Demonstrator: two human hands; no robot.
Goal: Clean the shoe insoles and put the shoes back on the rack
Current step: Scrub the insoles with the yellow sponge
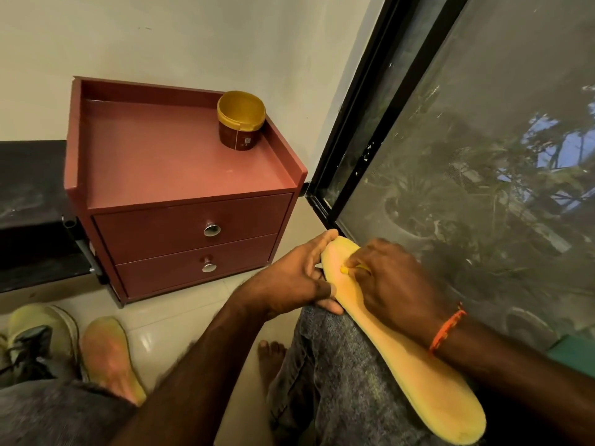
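Tiled floor (pixel 154 336), maroon cabinet (pixel 180 175) by window; both hands grip yellow insole (pixel 402 365) on knee.

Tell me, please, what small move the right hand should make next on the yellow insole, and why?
Probably draw the right hand back along the yellow insole toward the heel. It pinches a small yellow tool, too blurred to identify, against the toe end, while the left hand steadies that end on the knee. The long stretch behind lies free to work on.
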